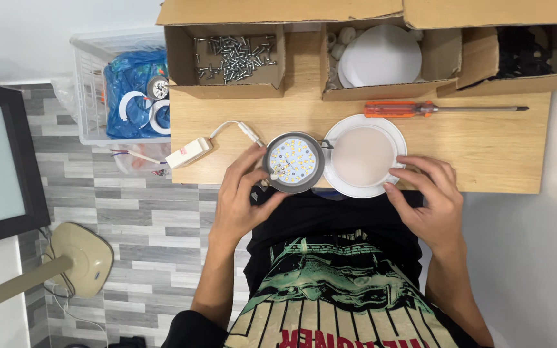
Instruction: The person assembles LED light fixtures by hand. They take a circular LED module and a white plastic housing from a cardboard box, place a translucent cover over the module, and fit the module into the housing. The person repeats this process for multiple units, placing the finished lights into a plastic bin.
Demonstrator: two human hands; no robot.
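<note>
Left hand curled round the grey light disc, fingers pinching its rim at the near edge of the counter. Right hand on the white round cover, fingers spread on its rim. Might slip off the edge — both sit so close. Wire to the little white box might tug too. Farther back — orange screwdriver, box of screws.

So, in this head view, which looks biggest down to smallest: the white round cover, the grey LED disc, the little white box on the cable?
1. White round cover, under the right hand.
2. Grey LED disc, held by the left hand; slightly raised, so perhaps flattered.
3. White box.
</note>
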